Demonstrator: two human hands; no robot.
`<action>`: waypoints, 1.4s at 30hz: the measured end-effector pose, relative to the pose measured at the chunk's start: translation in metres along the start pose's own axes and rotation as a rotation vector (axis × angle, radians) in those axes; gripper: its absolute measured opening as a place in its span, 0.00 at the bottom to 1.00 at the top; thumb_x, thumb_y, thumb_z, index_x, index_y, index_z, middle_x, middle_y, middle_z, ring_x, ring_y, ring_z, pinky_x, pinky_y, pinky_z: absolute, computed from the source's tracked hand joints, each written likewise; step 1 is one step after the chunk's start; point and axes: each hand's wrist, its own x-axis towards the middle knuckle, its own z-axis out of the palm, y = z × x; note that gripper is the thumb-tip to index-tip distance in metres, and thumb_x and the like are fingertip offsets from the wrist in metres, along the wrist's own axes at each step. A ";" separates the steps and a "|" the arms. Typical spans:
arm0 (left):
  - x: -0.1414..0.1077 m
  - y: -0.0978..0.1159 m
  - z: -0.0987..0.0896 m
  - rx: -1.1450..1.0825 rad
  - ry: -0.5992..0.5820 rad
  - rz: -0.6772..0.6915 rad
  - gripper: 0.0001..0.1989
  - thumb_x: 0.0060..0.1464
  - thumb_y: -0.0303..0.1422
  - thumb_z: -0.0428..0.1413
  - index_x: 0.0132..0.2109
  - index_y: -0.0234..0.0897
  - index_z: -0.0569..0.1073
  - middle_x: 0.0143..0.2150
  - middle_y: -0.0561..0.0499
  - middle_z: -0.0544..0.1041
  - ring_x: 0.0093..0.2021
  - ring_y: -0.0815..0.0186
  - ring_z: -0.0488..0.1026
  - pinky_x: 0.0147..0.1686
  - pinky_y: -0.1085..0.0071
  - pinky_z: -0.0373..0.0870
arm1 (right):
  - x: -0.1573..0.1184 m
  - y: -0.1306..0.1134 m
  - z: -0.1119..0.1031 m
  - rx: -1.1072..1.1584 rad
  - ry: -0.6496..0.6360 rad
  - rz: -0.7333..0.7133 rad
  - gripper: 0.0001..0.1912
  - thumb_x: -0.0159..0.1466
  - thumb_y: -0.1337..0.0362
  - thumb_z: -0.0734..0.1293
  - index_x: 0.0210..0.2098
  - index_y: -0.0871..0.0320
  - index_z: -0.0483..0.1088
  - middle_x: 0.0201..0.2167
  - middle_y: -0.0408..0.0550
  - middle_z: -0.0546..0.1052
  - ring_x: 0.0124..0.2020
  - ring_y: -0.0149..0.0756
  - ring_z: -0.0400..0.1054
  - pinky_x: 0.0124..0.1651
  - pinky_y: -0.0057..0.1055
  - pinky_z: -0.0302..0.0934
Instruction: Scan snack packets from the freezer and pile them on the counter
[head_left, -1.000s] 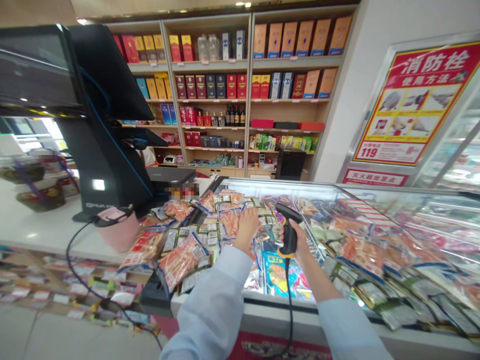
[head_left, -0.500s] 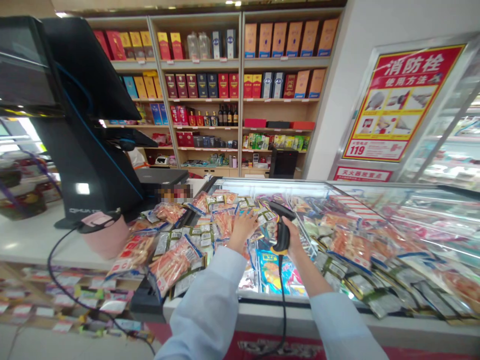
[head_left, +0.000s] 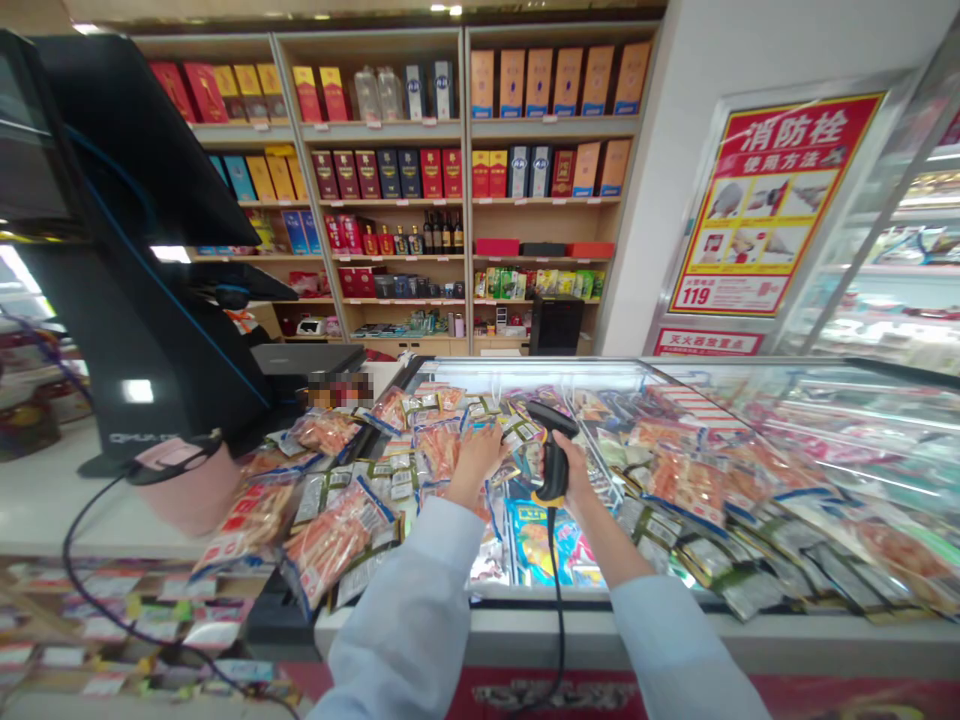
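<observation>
My right hand (head_left: 571, 470) is wrapped round the grip of a black and yellow barcode scanner (head_left: 553, 462). The scanner's head tilts up to the left over the freezer's contents, and its cable hangs down the front. My left hand (head_left: 480, 452) lies palm down on the bagged food, fingers stretched forward; its fingertips are partly hard to make out. Close to those fingers is a silver and green packet (head_left: 523, 430). Left of this hand lie a clear bag of pinkish-orange sticks (head_left: 337, 540) and more silver-green packets (head_left: 394, 475). Below the scanner lies a blue packet (head_left: 536, 545).
A chest freezer (head_left: 570, 605) with sliding glass lids spans the front. More bags (head_left: 686, 485) are heaped on its right side. On the left counter stand a black checkout terminal (head_left: 172, 330) and a pink container (head_left: 191, 485). Shelves of boxes (head_left: 431, 175) line the back.
The whole view has shifted slightly left. My left hand's fingers look less spread over the packets. The scanner stays in my right hand, nearly in the same place.
</observation>
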 end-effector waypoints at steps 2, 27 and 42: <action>-0.001 0.001 -0.004 0.016 -0.034 -0.012 0.19 0.63 0.38 0.46 0.57 0.34 0.66 0.50 0.40 0.77 0.53 0.56 0.73 0.57 0.57 0.62 | 0.001 0.001 0.000 0.005 -0.004 -0.009 0.15 0.52 0.53 0.73 0.26 0.60 0.71 0.16 0.44 0.73 0.13 0.31 0.65 0.13 0.24 0.61; 0.017 -0.013 -0.002 -0.691 0.096 -0.249 0.16 0.51 0.25 0.56 0.49 0.33 0.72 0.50 0.39 0.77 0.51 0.57 0.73 0.54 0.61 0.67 | -0.003 -0.006 0.005 -0.010 -0.002 0.013 0.17 0.51 0.52 0.73 0.22 0.59 0.70 0.16 0.44 0.72 0.12 0.30 0.64 0.12 0.25 0.60; 0.020 -0.016 -0.009 -1.298 0.209 -0.434 0.15 0.44 0.33 0.64 0.40 0.32 0.74 0.35 0.48 0.79 0.32 0.67 0.74 0.31 0.74 0.73 | -0.011 -0.011 0.006 -0.070 -0.114 -0.020 0.16 0.49 0.51 0.73 0.23 0.59 0.72 0.15 0.44 0.72 0.11 0.31 0.64 0.12 0.25 0.60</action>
